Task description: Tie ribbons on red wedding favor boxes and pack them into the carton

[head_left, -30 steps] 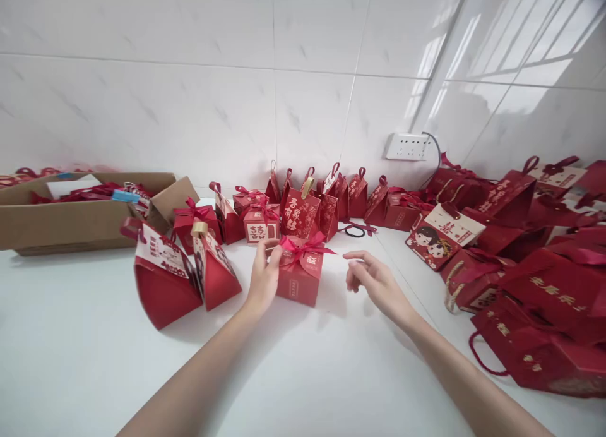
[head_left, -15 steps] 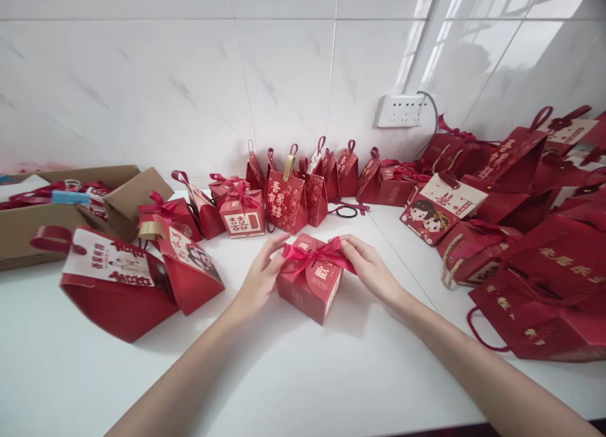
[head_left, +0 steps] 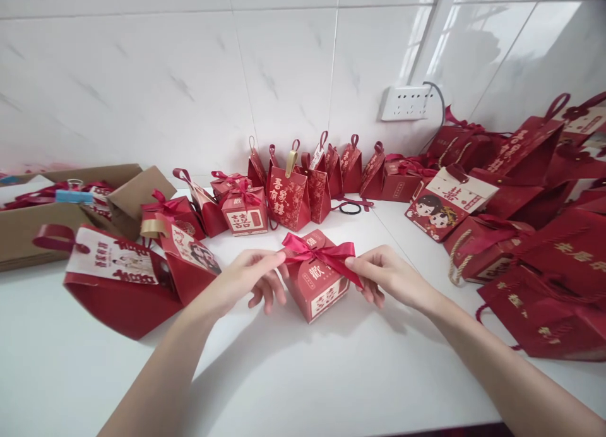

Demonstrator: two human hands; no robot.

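Note:
A small red gift box (head_left: 303, 287) with gold characters stands on the white table in front of me, one corner turned towards me. A red satin ribbon (head_left: 318, 254) is tied in a bow across its top. On the box's left, my left hand (head_left: 246, 279) pinches the ribbon between thumb and index finger, the other fingers hanging loosely bent. My right hand (head_left: 391, 274) is closed on the ribbon at the opposite side, thumb against the fingers.
Red gift boxes with loop handles (head_left: 288, 200) line the tiled wall. Two larger red boxes (head_left: 123, 292) and an open cardboard carton (head_left: 38, 235) are at left. Red bags (head_left: 544, 311) pile up at right. A black ring (head_left: 350, 208) lies behind the box, below a wall socket (head_left: 407, 103).
The box has turned, so its front panel with characters now shows more. My left hand has shifted lower and left, and my right hand has moved slightly right and down along the ribbon.

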